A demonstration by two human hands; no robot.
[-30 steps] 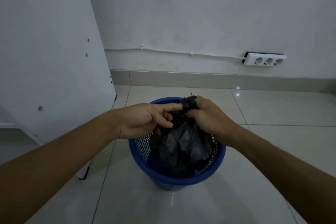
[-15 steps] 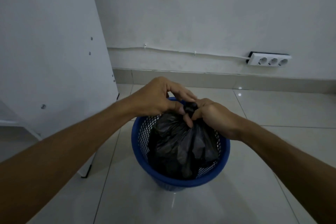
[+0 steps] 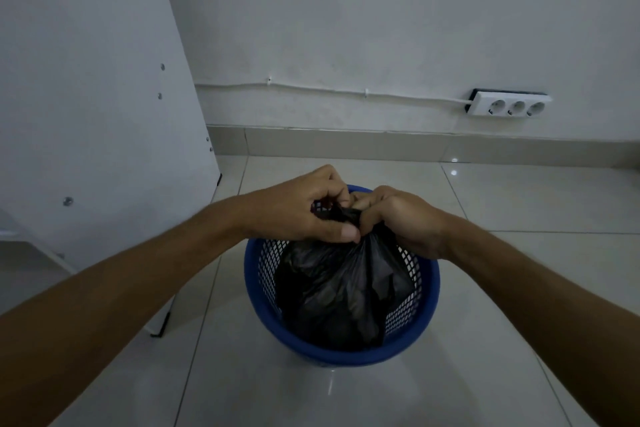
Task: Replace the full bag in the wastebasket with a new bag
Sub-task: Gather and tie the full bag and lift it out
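A blue mesh wastebasket stands on the tiled floor in the middle of the view. Inside it sits a full black plastic bag, its top gathered into a bunch above the far rim. My left hand grips that gathered top from the left, thumb lying across the front of it. My right hand grips the same bunch from the right, fingers curled over it. The two hands touch each other at the bag's neck, which they mostly hide.
A white panel of furniture stands close on the left, its foot near the basket. A white wall with a skirting runs behind. A triple socket strip and its cable are fixed low on the wall at the right. Glossy floor tiles surround the basket.
My left hand has gone from pinching beside the bag's neck to arching over it and now closing on it with the thumb in front. My right hand has kept its grip.
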